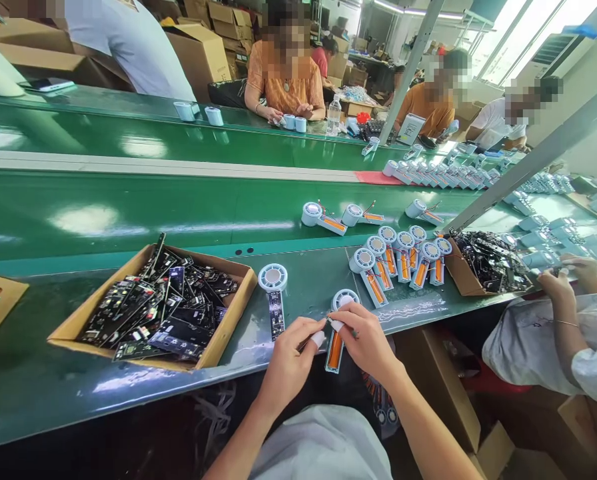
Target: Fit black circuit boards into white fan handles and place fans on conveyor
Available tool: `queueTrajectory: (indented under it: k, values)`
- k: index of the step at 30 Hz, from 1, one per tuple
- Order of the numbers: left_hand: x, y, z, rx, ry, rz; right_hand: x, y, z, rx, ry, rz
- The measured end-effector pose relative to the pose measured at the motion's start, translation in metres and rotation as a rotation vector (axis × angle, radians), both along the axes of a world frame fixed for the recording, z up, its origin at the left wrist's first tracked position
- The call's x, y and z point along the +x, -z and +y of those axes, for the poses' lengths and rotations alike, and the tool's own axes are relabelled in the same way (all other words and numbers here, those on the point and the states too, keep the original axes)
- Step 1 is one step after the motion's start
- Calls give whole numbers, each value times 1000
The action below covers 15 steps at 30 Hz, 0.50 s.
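A half-built hand fan with a white round head and an orange battery in its handle lies at the green table's near edge. My right hand rests on it, fingers pinched near the head. My left hand touches its left side, with white tape on a fingertip. Just left of my hands lies a second fan shell with a black circuit board in its handle.
A cardboard box of black circuit boards sits to the left. Several fan halves with orange batteries lie to the right, beside another box of boards. A co-worker's hands work at the right; other people sit across the green belt.
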<state>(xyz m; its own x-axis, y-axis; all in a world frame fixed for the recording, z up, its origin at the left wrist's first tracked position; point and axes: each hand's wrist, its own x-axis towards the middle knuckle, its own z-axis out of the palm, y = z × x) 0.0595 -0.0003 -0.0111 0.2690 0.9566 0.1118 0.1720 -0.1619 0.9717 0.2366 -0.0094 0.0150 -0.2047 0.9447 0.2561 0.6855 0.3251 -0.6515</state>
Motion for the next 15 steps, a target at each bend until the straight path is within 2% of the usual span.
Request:
queueTrajectory:
  k: [8, 13, 15]
  values:
    - [-3, -5, 7, 64, 104, 22, 8, -9, 9, -72, -51, 53]
    - [8, -6, 4, 51, -29, 27, 3, -19, 6, -120, 48, 2]
    - [12, -10, -3, 47, -58, 23, 1, -22, 0, -202, 98, 33]
